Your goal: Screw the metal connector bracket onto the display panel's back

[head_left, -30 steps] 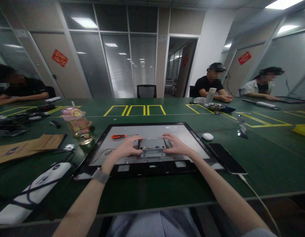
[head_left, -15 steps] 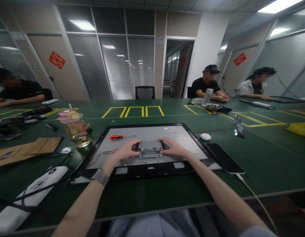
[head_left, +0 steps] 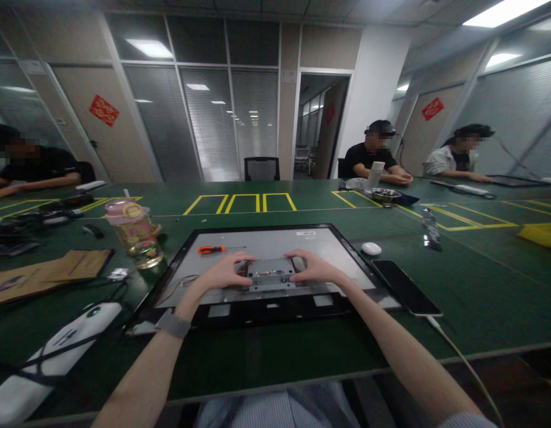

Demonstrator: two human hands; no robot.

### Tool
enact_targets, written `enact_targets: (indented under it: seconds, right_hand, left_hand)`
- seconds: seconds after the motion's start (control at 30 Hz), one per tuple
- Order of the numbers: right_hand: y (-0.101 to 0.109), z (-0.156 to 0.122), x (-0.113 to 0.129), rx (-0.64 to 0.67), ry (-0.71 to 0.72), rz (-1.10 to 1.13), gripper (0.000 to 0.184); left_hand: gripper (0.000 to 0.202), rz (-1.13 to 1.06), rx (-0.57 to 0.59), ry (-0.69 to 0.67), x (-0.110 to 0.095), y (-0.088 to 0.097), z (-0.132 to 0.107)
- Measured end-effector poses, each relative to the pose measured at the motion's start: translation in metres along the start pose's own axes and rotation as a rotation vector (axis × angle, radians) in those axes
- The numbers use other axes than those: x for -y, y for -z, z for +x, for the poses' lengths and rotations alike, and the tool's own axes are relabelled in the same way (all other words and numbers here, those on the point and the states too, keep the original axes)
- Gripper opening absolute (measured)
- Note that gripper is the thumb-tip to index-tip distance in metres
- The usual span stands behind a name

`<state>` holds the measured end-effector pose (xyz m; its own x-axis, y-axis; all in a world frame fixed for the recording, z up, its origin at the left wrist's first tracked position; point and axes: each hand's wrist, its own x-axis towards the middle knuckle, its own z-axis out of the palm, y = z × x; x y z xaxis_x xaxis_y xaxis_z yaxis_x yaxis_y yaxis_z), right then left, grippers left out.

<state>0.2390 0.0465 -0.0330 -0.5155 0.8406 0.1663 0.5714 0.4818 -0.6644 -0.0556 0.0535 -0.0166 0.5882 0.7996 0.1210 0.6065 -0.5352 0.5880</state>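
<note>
A grey metal housing with ports along its near side (head_left: 270, 273) rests on or just above the back of a flat display panel (head_left: 342, 249). My left hand (head_left: 228, 270) grips its left side, thumb at the near corner and fingers behind. On the opposite side my right hand (head_left: 313, 266) holds it in the same way. Beyond my left hand, an orange and black screwdriver (head_left: 211, 249) lies on the panel. Thin wires (head_left: 179, 284) run along the panel's left part. My fingertips at the housing's far edge are partly hard to make out.
Left of the panel stand a pink-lidded drink bottle (head_left: 135, 232), brown paper bags (head_left: 56, 270) and a white power bank with black cable (head_left: 65, 345). To the right lie a phone (head_left: 406, 288) on a cable and a white earbud case (head_left: 371, 248). Other people sit across the green table.
The housing has tilted back or lowered slightly, so more of its near lower flange shows. Both hands have kept hold of it, the left wrist shifting a little left.
</note>
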Motion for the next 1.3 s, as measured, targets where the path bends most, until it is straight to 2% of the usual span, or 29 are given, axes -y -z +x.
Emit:
enact_targets:
  seconds: [0.1,0.27,0.6,0.8,1.17,1.23,1.3]
  right_hand:
    - [0.0,-0.002,0.002,0.054,0.029,-0.007,0.067]
    - [-0.002,-0.005,0.007,0.104,0.077,-0.047,0.063]
    - [-0.002,-0.011,0.012,-0.006,0.149,-0.116,0.063]
    - [-0.004,-0.012,0.018,-0.021,0.16,-0.148,0.063]
    - [-0.006,-0.012,0.015,0.065,0.086,-0.141,0.062]
    - [-0.004,-0.014,0.02,0.061,0.117,-0.106,0.064]
    - [-0.002,-0.015,0.025,0.05,0.17,-0.061,0.06]
  left_hand:
    - [0.06,-0.008,0.093,-0.011,-0.01,0.004,-0.005]
    - [0.064,0.019,0.157,0.024,-0.017,0.0,-0.007]
    - [0.063,0.119,0.048,-0.056,-0.022,-0.005,-0.008]
    - [0.063,0.154,0.043,-0.076,-0.021,-0.005,-0.009]
    - [0.06,0.156,0.128,-0.011,-0.014,-0.009,-0.007]
    - [0.061,0.135,0.117,-0.024,-0.018,-0.008,-0.008]
    - [0.061,0.096,0.066,-0.099,-0.024,-0.009,-0.008]
